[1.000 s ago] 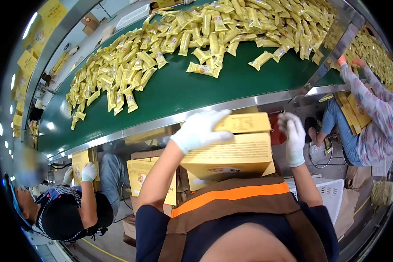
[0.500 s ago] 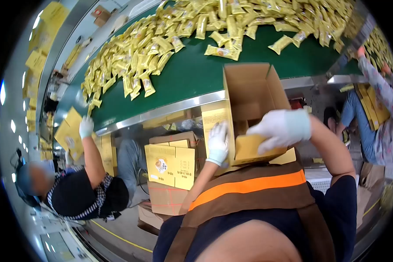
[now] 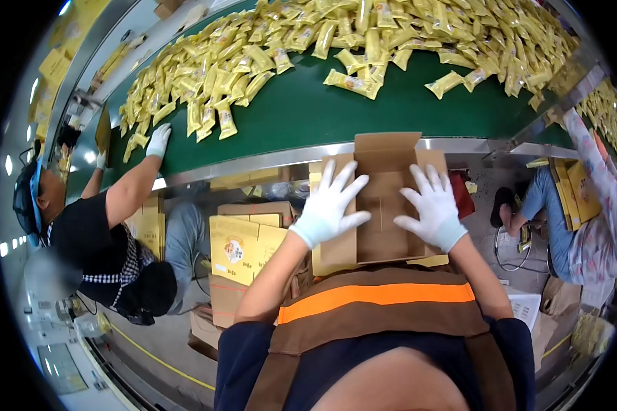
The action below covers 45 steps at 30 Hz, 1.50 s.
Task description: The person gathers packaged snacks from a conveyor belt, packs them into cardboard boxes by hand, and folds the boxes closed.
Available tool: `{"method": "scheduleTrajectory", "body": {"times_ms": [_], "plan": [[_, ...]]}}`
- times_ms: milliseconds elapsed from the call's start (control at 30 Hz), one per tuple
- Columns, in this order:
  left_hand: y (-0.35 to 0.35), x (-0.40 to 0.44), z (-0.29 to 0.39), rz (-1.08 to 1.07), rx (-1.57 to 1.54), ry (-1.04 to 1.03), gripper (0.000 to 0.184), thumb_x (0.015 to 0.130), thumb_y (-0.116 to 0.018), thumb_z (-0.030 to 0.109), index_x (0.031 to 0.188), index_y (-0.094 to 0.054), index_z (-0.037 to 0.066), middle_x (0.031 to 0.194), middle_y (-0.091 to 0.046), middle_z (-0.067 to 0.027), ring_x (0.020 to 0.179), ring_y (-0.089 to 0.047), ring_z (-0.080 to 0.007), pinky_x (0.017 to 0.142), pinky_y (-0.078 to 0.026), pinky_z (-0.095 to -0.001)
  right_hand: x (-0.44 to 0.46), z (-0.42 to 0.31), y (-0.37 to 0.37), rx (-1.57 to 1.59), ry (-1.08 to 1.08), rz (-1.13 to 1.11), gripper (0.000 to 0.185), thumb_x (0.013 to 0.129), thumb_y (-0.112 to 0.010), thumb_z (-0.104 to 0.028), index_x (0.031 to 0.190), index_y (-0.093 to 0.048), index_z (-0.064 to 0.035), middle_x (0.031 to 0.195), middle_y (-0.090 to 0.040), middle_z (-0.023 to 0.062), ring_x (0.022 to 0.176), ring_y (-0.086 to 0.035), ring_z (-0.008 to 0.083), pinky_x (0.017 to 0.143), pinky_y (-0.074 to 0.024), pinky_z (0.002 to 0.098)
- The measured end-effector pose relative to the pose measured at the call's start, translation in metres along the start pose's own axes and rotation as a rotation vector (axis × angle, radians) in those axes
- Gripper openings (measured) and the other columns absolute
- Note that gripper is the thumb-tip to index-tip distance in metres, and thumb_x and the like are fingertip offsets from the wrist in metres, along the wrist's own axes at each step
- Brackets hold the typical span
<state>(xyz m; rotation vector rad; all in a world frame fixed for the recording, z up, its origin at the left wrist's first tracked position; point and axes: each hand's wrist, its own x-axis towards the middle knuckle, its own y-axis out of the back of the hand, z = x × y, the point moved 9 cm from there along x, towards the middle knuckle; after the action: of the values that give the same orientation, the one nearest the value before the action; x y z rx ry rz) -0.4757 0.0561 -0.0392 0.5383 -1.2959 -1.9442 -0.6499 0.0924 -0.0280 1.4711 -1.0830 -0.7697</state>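
Directly before me is an open cardboard box (image 3: 384, 236), its brown inside facing up and its flaps folded outward. My left hand (image 3: 330, 204), in a white glove, lies flat with spread fingers on the box's left flap. On the right flap rests my gloved right hand (image 3: 432, 204), fingers spread as well. Neither hand is wrapped around anything. Beyond the box, many yellow wrapped snack packets (image 3: 353, 83) are heaped on a green conveyor belt (image 3: 281, 123).
A metal rail (image 3: 253, 163) edges the belt in front of me. Flattened yellow cartons (image 3: 236, 250) are stacked at left. A co-worker (image 3: 110, 212) reaches onto the belt at left; another person (image 3: 589, 226) sits at right behind a slanted metal post (image 3: 555, 106).
The box has tipped so its opening faces up, with flaps spread. My hands have moved onto its side flaps. The left co-worker has leaned closer to the belt, one hand now near the packets.
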Motion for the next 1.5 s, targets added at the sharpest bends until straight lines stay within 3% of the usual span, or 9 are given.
{"method": "scheduleTrajectory", "body": {"times_ms": [133,267,533,633,700,767,933,1300,1500], "plan": [[-0.044,-0.016,-0.014,0.151,-0.625,0.063,0.069,0.092,-0.055,0.021,0.154,-0.028,0.010,0.162,-0.009,-0.0243,0.150,-0.005,-0.0414,0.120,-0.013,-0.0461,-0.025,0.042,-0.086,1.307,-0.216,0.206,0.083,0.086,-0.065,-0.024,0.154,-0.023,-0.0017,0.159,-0.023,0.0210,0.150,-0.016,0.0289,0.121,-0.0141,0.0371],[-0.058,-0.018,-0.019,0.218,-0.845,0.109,0.073,0.088,-0.054,0.012,0.154,-0.024,0.002,0.162,-0.009,-0.0233,0.151,-0.005,-0.0369,0.121,-0.010,-0.0413,-0.028,0.040,-0.059,1.071,-0.309,0.066,0.076,0.088,-0.061,-0.019,0.152,-0.026,-0.0006,0.157,-0.027,0.0213,0.148,-0.023,0.0287,0.119,-0.0187,0.0367],[0.078,-0.007,-0.202,0.787,0.281,0.423,0.066,0.094,-0.056,0.034,0.148,-0.035,0.004,0.154,-0.029,-0.0267,0.144,-0.025,-0.0445,0.118,-0.019,-0.0525,0.078,0.288,0.040,0.563,-0.655,0.882,0.043,0.097,-0.056,-0.029,0.130,-0.057,-0.0013,0.127,-0.062,0.0162,0.122,-0.057,0.0269,0.105,-0.0401,0.0351],[0.110,-0.037,-0.387,1.244,-0.364,0.607,0.072,0.094,-0.058,0.046,0.150,-0.034,0.009,0.155,-0.026,-0.0271,0.141,-0.030,-0.0454,0.117,-0.022,-0.0538,0.129,0.409,-0.006,0.705,-0.826,0.953,0.054,0.094,-0.055,-0.045,0.136,-0.056,-0.0097,0.134,-0.057,0.0180,0.127,-0.052,0.0303,0.108,-0.0366,0.0353],[0.108,-0.050,-0.486,0.716,0.865,0.805,0.076,0.089,-0.062,0.052,0.151,-0.035,0.016,0.157,-0.021,-0.0265,0.135,-0.038,-0.0458,0.114,-0.026,-0.0571,0.173,0.426,-0.010,0.656,-0.914,0.917,0.066,0.088,-0.056,-0.057,0.138,-0.055,-0.0138,0.141,-0.052,0.0193,0.131,-0.046,0.0334,0.110,-0.0339,0.0374],[0.125,-0.018,-0.467,0.923,-0.098,1.022,0.075,0.088,-0.059,0.055,0.148,-0.041,0.015,0.155,-0.031,-0.0200,0.136,-0.041,-0.0350,0.114,-0.021,-0.0553,0.234,0.402,-0.012,0.662,-0.870,0.722,0.077,0.083,-0.059,-0.062,0.141,-0.051,-0.0128,0.144,-0.048,0.0210,0.134,-0.043,0.0369,0.112,-0.0315,0.0399],[0.072,0.060,-0.420,0.362,0.938,0.546,0.059,0.087,-0.067,0.037,0.137,-0.053,0.010,0.147,-0.043,-0.0143,0.137,-0.038,-0.0371,0.111,-0.030,-0.0498,0.327,0.291,-0.056,0.583,-0.511,0.607,0.090,0.078,-0.066,-0.056,0.146,-0.038,-0.0036,0.149,-0.041,0.0230,0.136,-0.042,0.0376,0.110,-0.0369,0.0396],[0.036,0.138,-0.217,0.519,-0.213,0.293,0.064,0.083,-0.070,0.024,0.142,-0.049,0.010,0.152,-0.032,-0.0260,0.136,-0.040,-0.0420,0.110,-0.036,-0.0417,0.312,0.099,-0.024,0.603,0.179,-0.104,0.056,0.087,-0.063,-0.046,0.133,-0.059,-0.0135,0.137,-0.055,0.0181,0.124,-0.055,0.0325,0.108,-0.0403,0.0376],[0.032,0.126,-0.190,0.437,-0.130,0.220,0.083,0.073,-0.074,0.036,0.144,-0.045,0.008,0.155,-0.030,-0.0232,0.139,-0.034,-0.0428,0.114,-0.030,-0.0457,0.386,0.280,0.093,0.212,-0.289,0.618,0.070,0.086,-0.050,-0.065,0.140,-0.052,-0.0201,0.133,-0.059,0.0190,0.121,-0.057,0.0336,0.101,-0.0462,0.0409]]}}
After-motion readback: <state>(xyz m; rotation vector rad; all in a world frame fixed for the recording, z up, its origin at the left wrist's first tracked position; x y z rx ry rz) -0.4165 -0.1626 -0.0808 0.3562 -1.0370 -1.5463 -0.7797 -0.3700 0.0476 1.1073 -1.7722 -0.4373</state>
